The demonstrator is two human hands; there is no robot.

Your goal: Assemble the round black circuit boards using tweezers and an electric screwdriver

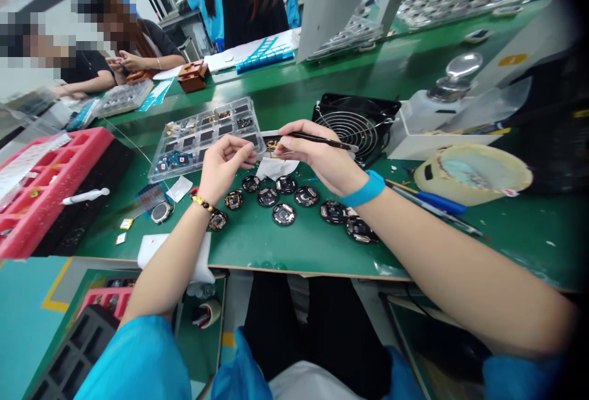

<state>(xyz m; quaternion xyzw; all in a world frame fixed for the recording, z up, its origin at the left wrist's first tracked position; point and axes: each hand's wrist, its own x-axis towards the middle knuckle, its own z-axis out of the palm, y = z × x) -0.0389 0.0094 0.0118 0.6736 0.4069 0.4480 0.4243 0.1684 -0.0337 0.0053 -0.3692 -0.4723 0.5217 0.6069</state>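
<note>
My right hand [317, 157], with a blue wristband, is closed around dark tweezers [317, 138]. A small orange-brown part [272, 146], perhaps a flex cable, shows at its fingertips; I cannot tell what grips it. To its left, my left hand [223, 164] has thumb and fingers pinched together; anything between them is too small to make out. Beneath both hands lies a white paper piece [277, 168]. Several round black circuit assemblies [283, 214] are spread on the green bench [257, 246] nearer my body. A clear compartment tray [159, 170] of small parts stands behind my left hand.
A black fan [352, 124] with a wire guard stands behind my right hand. Rightward are a white holder [409, 139] with a dispenser bottle, a round tub [473, 173] and pens [442, 202]. Red foam trays [59, 173] sit left. Other people work across the bench.
</note>
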